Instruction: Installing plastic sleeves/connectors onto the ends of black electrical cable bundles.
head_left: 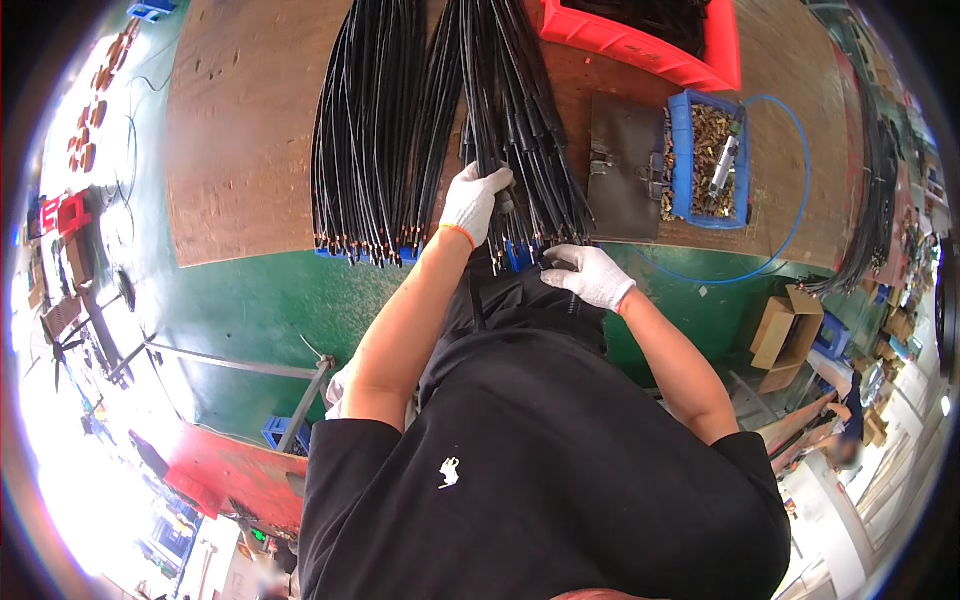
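Observation:
Long black cables [365, 130] lie side by side across the brown table, their bare copper-coloured ends hanging over its near edge. My left hand [470, 205], in a white knit glove with an orange cuff, is closed around some black cables of the middle bunch [482, 100]. To the right of it, more cables with thicker black sleeves [525, 140] fan toward the edge. My right hand [592, 277], also gloved, is lower and closer to my body. Its thumb and fingers are closed around something dark that I cannot make out against my black clothing.
A blue bin [683, 160] of small brass-coloured fittings stands at the right, with a metal tool [725, 165] on top and a blue hose [806, 180] beside it. Behind is a red crate [640, 55]. A cardboard box [785, 335] sits beyond the table at right.

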